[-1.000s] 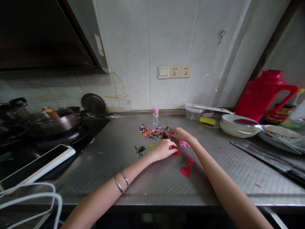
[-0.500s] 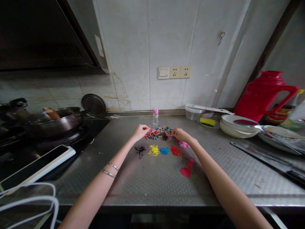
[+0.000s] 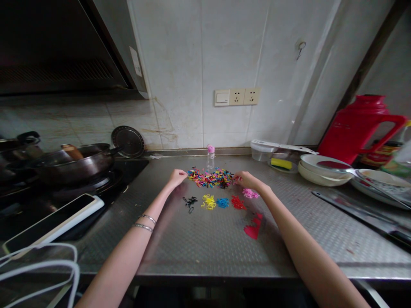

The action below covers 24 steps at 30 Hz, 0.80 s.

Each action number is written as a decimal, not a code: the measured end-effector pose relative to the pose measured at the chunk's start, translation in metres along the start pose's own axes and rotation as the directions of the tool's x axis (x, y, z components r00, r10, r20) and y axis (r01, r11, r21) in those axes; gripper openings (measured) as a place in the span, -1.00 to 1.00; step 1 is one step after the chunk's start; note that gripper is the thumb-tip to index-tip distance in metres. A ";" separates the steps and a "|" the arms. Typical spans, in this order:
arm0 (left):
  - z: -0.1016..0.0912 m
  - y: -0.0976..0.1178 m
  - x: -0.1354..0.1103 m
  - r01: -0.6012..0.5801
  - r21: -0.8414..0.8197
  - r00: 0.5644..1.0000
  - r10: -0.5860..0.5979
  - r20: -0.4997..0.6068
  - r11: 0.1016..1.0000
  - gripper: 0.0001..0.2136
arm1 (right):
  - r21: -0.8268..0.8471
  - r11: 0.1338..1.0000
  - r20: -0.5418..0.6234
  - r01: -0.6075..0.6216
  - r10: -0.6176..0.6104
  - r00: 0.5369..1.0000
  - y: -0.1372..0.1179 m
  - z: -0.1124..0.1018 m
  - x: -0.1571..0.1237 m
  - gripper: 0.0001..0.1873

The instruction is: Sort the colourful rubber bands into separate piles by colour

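A mixed pile of small coloured rubber bands (image 3: 210, 177) lies on the metal counter. At the pile's left edge is my left hand (image 3: 176, 177), its fingertips pinched together; whatever they may hold is too small to make out. My right hand (image 3: 246, 179) is closed at the right edge, fingers touching or very near the bands, their contents hidden. In front lie sorted heaps: black bands (image 3: 190, 202), yellow bands (image 3: 209, 202), blue bands (image 3: 222, 202), red bands (image 3: 238, 202) and, below my right wrist, pink bands (image 3: 250, 193). Behind the pile stands a clear bottle (image 3: 210, 158) with a pink top.
Red paper-like shapes (image 3: 253, 229) lie near my right forearm. To the right are a sponge (image 3: 281, 164), a plastic tub (image 3: 261, 152), bowls (image 3: 323, 171), a knife (image 3: 356, 214) and a red thermos (image 3: 359, 128). On the left are a pan (image 3: 77, 164) and a white device (image 3: 61, 222).
My left hand has moved left, and the pile's left end now spreads farther that way. My right hand stays by the right edge. The view has shifted slightly.
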<state>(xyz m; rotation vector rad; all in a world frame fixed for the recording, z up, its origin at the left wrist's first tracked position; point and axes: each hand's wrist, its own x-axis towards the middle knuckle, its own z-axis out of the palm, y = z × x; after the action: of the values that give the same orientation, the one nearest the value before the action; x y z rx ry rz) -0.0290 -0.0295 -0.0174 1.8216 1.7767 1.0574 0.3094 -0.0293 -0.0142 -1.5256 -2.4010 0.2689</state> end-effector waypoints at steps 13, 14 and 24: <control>0.014 -0.003 -0.004 -0.098 0.004 0.988 0.097 0.121 0.995 -0.68 | 0.119 0.993 0.159 -0.018 -0.001 0.987 0.017 -0.028 -0.007 -0.73; 0.016 -0.004 -0.003 -0.119 0.021 0.987 0.116 0.111 0.993 -0.70 | 0.154 0.986 0.215 -0.058 0.024 0.976 0.022 -0.031 -0.009 -0.73; 0.009 -0.003 -0.001 -0.106 0.044 0.994 0.106 0.018 0.993 -0.86 | 0.125 0.989 0.103 -0.078 0.066 0.992 0.027 -0.028 -0.008 -0.76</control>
<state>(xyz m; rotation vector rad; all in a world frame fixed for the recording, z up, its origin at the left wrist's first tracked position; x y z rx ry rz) -0.0244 -0.0281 -0.0259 1.9647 1.7243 1.0478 0.3446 -0.0251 0.0027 -1.5764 -2.3537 0.5163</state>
